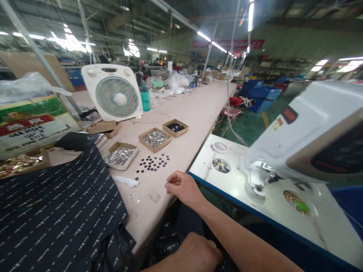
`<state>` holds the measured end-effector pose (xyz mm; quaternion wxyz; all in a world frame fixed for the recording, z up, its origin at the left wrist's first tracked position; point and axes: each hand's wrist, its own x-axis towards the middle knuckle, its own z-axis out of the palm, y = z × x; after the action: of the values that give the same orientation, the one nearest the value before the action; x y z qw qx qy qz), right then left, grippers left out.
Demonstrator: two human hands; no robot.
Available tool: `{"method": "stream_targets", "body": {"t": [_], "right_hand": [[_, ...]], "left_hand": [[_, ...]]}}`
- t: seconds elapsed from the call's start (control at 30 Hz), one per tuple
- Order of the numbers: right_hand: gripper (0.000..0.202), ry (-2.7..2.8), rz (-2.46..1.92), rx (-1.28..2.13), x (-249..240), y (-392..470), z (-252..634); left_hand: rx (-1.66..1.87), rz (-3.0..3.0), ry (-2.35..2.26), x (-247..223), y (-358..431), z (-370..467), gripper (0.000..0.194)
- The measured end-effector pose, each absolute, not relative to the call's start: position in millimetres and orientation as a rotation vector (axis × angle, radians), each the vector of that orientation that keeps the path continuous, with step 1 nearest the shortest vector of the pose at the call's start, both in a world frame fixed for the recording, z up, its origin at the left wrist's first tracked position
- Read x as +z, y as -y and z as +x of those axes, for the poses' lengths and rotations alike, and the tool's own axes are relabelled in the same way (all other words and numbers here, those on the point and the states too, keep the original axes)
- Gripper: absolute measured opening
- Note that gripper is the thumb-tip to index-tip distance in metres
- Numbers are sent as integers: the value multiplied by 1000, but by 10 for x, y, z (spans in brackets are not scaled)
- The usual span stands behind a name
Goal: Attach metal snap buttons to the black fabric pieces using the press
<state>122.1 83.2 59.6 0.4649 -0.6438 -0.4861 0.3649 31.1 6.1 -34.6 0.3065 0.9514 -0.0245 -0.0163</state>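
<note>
My right hand point(183, 187) reaches over the table's right edge. Its fingers are curled and pinched together; anything between them is too small to make out. Close by on the table are scattered black round snap caps point(152, 163) and a few small silver rings point(134, 196). Lower down, my left hand point(195, 251) is closed on dark printed cloth point(168, 235) at my lap, with its fingertips hidden. More dark cloth with white print point(65, 211) is spread over the table at the left.
Cardboard trays hold silver metal parts point(120, 156), more silver parts point(155, 138) and black parts point(176, 127). A white box fan point(113, 92) stands behind them. At the right is a white machine point(306, 128) on a blue-edged table point(227, 190). Gold parts point(21, 164) sit far left.
</note>
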Motion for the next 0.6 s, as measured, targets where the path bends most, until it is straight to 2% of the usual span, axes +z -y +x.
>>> {"method": "stream_targets", "body": {"t": [0.17, 0.33, 0.4, 0.5, 0.6], "right_hand": [[19, 1079, -1675, 861, 670, 290, 1648], [16, 845, -1869, 875, 670, 1396, 1616], [18, 818, -1919, 858, 650, 1683, 1497], [18, 826, -1952, 779, 623, 1954, 1335], [18, 841, -1932, 725, 606, 2099, 1238]], "left_hand": [[157, 2642, -44, 62, -49, 92, 12], [432, 2703, 127, 265, 50, -24, 33], [507, 2686, 236, 288, 147, -58, 34], [593, 2673, 323, 337, 289, -113, 25], [640, 2656, 356, 434, 375, -156, 26]]}}
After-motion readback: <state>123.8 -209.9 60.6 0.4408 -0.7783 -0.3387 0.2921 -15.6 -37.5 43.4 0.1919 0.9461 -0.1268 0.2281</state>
